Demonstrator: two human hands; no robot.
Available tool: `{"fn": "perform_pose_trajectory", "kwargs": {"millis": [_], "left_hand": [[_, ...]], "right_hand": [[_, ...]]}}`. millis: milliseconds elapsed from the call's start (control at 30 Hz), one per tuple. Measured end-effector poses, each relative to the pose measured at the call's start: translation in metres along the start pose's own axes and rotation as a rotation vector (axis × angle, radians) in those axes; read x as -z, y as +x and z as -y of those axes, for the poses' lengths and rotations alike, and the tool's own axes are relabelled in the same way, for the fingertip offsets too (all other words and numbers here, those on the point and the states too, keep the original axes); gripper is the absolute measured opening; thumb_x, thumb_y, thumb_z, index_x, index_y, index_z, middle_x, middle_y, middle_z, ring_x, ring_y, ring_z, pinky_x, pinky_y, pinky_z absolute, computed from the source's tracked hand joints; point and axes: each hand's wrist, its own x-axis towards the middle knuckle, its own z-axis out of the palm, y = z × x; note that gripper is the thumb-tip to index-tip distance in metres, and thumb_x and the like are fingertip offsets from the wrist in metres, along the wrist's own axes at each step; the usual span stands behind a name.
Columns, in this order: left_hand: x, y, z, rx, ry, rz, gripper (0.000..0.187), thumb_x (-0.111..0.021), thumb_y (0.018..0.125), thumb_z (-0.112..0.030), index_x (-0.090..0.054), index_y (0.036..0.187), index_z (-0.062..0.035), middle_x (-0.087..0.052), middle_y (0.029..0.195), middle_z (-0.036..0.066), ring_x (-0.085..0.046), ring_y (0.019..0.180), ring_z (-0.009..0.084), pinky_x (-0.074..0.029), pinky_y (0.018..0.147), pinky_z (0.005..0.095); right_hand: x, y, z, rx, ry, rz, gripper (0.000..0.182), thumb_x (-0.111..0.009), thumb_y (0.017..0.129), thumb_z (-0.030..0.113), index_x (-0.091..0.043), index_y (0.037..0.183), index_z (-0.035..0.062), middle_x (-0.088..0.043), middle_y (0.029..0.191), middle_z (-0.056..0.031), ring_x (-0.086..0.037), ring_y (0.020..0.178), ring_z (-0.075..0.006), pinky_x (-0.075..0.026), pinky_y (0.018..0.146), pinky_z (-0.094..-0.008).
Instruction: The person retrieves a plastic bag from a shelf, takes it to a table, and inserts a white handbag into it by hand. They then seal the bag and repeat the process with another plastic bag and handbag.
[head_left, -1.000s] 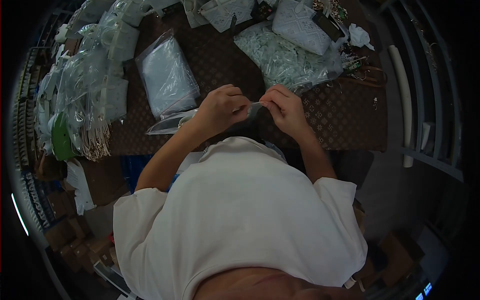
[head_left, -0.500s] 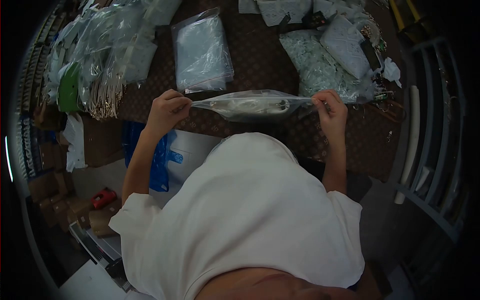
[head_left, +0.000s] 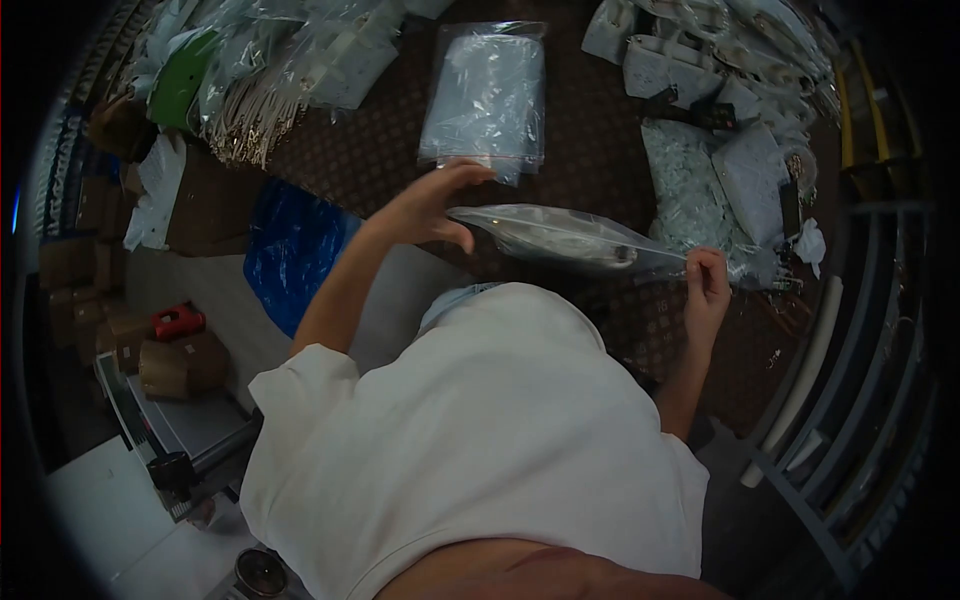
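Note:
A clear plastic bag (head_left: 560,240) with a pale item inside hangs in front of my body, over the near edge of the table. My right hand (head_left: 708,275) pinches its right corner at the top edge. Beside the bag's left corner, my left hand (head_left: 430,208) is open, thumb and fingers spread apart around that end. Just beyond the left fingertips lies a stack of flat clear plastic bags (head_left: 485,100). What exactly sits inside the bag cannot be made out.
The brown patterned table (head_left: 360,150) carries wrapped goods with chain straps (head_left: 255,115) at left and white handbags (head_left: 670,70) at right. A bubble-filled clear packet (head_left: 680,185) lies near my right hand. A blue plastic bag (head_left: 300,250) is below left; a metal rack (head_left: 850,400) stands at right.
My left hand has let go of the bag's left corner and spread its fingers. My right hand still pinches the other corner. The view has turned, shifting the table's contents.

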Motion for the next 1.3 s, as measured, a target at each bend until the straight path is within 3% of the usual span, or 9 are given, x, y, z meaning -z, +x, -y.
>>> {"fn": "perform_pose_trajectory", "kwargs": {"millis": [267, 533, 600, 800, 933, 1033, 1100, 1200, 1300], "left_hand": [[-0.084, 0.026, 0.000, -0.137, 0.329, -0.062, 0.022, -0.071, 0.058, -0.009, -0.058, 0.076, -0.0053, -0.053, 0.081, 0.007, -0.053, 0.078, 0.0287, -0.047, 0.066, 0.0345], [0.106, -0.090, 0.000, 0.474, 0.102, -0.404, 0.012, -0.069, 0.068, -0.008, -0.059, 0.073, -0.0020, -0.050, 0.068, 0.000, -0.048, 0.059, 0.0078, -0.040, 0.051, 0.0246], [0.146, -0.125, 0.037, 0.738, 0.063, -0.585, 0.016, -0.070, 0.067, -0.010, -0.058, 0.071, -0.0012, -0.049, 0.061, 0.002, -0.046, 0.057, 0.0097, -0.038, 0.051, 0.0259], [0.247, -0.153, 0.131, 0.919, 0.699, -0.773, 0.021, -0.069, 0.069, -0.016, -0.060, 0.076, 0.0009, -0.057, 0.066, 0.013, -0.055, 0.062, 0.0229, -0.041, 0.058, 0.0344], [0.287, -0.179, 0.218, 0.695, 0.599, -0.870, 0.021, -0.069, 0.070, -0.018, -0.063, 0.081, -0.0006, -0.058, 0.069, 0.015, -0.057, 0.069, 0.0272, -0.043, 0.063, 0.0370], [0.280, -0.167, 0.245, 0.865, 0.543, -0.915, 0.026, -0.067, 0.072, -0.017, -0.063, 0.094, -0.0037, -0.058, 0.075, 0.014, -0.056, 0.079, 0.0297, -0.042, 0.072, 0.0376], [0.273, -0.159, 0.270, 0.774, 1.343, -1.172, 0.040, -0.071, 0.067, -0.026, -0.059, 0.098, -0.0043, -0.059, 0.085, 0.009, -0.055, 0.079, 0.0268, -0.043, 0.073, 0.0368], [0.223, -0.079, 0.191, 0.386, 1.567, -1.498, 0.018, -0.063, 0.074, -0.012, -0.057, 0.089, -0.0041, -0.055, 0.085, 0.011, -0.053, 0.085, 0.0298, -0.039, 0.078, 0.0387], [0.108, -0.009, 0.125, 0.237, 0.563, -0.662, 0.008, -0.060, 0.074, -0.006, -0.055, 0.080, -0.0029, -0.054, 0.077, 0.011, -0.054, 0.074, 0.0270, -0.045, 0.066, 0.0357]], "right_hand": [[-0.048, 0.018, 0.001, -0.037, 0.214, 0.050, 0.005, -0.048, 0.087, 0.007, -0.051, 0.087, 0.0022, -0.053, 0.094, -0.0060, -0.048, 0.080, -0.0111, -0.039, 0.075, -0.0223], [-0.062, 0.031, -0.007, -0.232, 0.245, 0.024, 0.023, -0.048, 0.087, 0.007, -0.047, 0.109, -0.0015, -0.056, 0.098, -0.0098, -0.053, 0.089, -0.0144, -0.045, 0.079, -0.0272], [-0.070, 0.032, -0.023, -0.254, 0.233, 0.042, 0.022, -0.048, 0.087, 0.007, -0.047, 0.108, -0.0012, -0.056, 0.097, -0.0092, -0.053, 0.088, -0.0136, -0.046, 0.077, -0.0257], [-0.096, 0.048, -0.029, -0.315, 0.153, 0.122, 0.019, -0.049, 0.087, 0.006, -0.050, 0.105, -0.0008, -0.057, 0.092, -0.0077, -0.055, 0.080, -0.0117, -0.047, 0.072, -0.0233], [-0.112, 0.059, -0.032, -0.297, 0.103, 0.158, 0.016, -0.051, 0.086, 0.006, -0.053, 0.100, -0.0011, -0.059, 0.086, -0.0068, -0.056, 0.074, -0.0113, -0.048, 0.068, -0.0232], [-0.120, 0.063, -0.040, -0.297, 0.031, 0.206, 0.016, -0.053, 0.084, 0.005, -0.054, 0.098, -0.0013, -0.059, 0.083, -0.0064, -0.057, 0.071, -0.0107, -0.047, 0.064, -0.0227], [-0.123, 0.062, -0.045, -0.310, -0.013, 0.212, 0.015, -0.054, 0.083, 0.005, -0.054, 0.097, -0.0014, -0.059, 0.081, -0.0064, -0.057, 0.070, -0.0105, -0.047, 0.063, -0.0226], [-0.124, 0.055, -0.056, -0.349, -0.062, 0.234, 0.014, -0.055, 0.082, 0.005, -0.055, 0.095, -0.0017, -0.060, 0.079, -0.0068, -0.057, 0.068, -0.0105, -0.046, 0.061, -0.0227], [-0.126, 0.049, -0.071, -0.385, -0.079, 0.235, 0.014, -0.056, 0.081, 0.006, -0.056, 0.093, -0.0018, -0.060, 0.078, -0.0080, -0.057, 0.068, -0.0121, -0.046, 0.061, -0.0238]]}}
